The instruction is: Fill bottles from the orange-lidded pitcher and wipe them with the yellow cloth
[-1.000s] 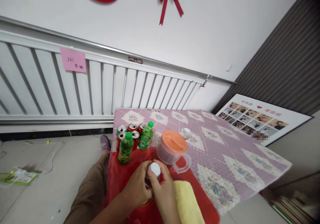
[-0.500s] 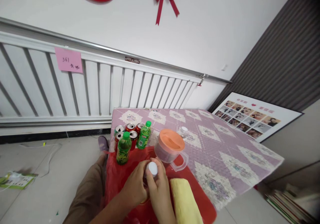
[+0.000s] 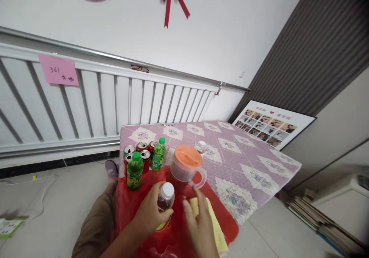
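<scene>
My left hand is wrapped round a clear plastic bottle with a white cap, standing upright over the red plastic sheet. To the right, my right hand is apart from the bottle, fingers spread, nothing in it. It hovers over a folded yellow cloth and partly covers it. Just beyond the hands stands a clear pitcher with an orange lid, its handle towards the right. Two green bottles, the nearer green bottle and the farther green bottle, stand left of the pitcher.
Several opened drink cans cluster behind the green bottles. Behind the pitcher is another white-capped clear bottle. A purple floral cover lies under everything. A white radiator runs along the wall; a photo board leans at right.
My right hand has let go of the bottle cap and moved right, opening over the yellow cloth. My left hand still holds the bottle. The whole view has shifted to the right.
</scene>
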A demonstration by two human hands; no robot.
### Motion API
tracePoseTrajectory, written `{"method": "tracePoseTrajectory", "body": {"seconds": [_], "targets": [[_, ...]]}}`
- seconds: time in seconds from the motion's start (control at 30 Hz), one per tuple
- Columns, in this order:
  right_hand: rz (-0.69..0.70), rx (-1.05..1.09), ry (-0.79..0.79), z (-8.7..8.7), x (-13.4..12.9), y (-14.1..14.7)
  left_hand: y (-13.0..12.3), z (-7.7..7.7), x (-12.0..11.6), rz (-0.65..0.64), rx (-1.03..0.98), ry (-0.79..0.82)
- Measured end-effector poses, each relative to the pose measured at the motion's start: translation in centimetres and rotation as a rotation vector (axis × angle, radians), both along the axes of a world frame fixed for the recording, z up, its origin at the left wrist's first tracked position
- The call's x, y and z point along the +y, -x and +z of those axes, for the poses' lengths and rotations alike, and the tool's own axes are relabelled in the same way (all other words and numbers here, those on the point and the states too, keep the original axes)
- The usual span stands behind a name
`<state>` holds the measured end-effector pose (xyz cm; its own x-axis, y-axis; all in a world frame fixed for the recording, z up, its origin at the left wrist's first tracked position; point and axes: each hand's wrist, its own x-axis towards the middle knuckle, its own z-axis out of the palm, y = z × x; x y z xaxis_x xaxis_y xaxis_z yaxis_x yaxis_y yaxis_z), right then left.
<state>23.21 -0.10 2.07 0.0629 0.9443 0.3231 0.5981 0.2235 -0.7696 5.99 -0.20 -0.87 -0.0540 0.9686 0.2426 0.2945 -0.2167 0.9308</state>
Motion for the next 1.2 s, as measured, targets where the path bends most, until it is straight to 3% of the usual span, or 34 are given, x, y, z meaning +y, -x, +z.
{"method": "tracePoseTrajectory", "body": {"seconds": [0.13, 0.23, 0.4, 0.57, 0.7, 0.83, 0.93, 1.03, 1.1, 1.2], "targets": [[-0.242, -0.251, 0.104, -2.6, 1.2, -6.9, -0.1, -0.5, 0.0, 0.0, -0.023, 0.04], [-0.253, -0.347, 0.315, -4.5, 1.2, -10.0, -0.1, -0.7, 0.1, -0.014, -0.037, 0.053], [-0.18, -0.334, 0.418, -5.6, 0.3, -10.2, 0.0, 0.0, 0.0, -0.004, -0.038, 0.06], [-0.216, -0.269, 0.45, -5.6, 0.5, -10.0, 0.0, 0.9, -0.3, -0.013, -0.032, 0.091], [-0.251, -0.06, 0.477, -3.7, -0.3, -10.6, 0.0, 0.9, -0.2, -0.005, -0.013, 0.066], [-0.166, 0.557, 0.405, -1.0, -2.3, -11.0, -0.1, 0.9, -0.2, 0.004, -0.021, 0.054], [-0.039, 0.804, 0.433, 0.2, -3.2, -10.2, -0.1, 1.1, -0.2, 0.004, -0.01, 0.065], [0.134, 0.692, 0.531, 1.6, -3.3, -8.0, 0.0, 1.1, -0.2, -0.003, -0.002, 0.063], [0.169, 0.53, 0.449, 3.2, -3.1, -6.1, 0.0, 0.9, -0.2, -0.018, -0.006, 0.054], [0.136, 0.286, 0.177, 6.3, -2.3, -3.7, 0.1, 0.6, 0.0, -0.021, -0.012, 0.017]]}}
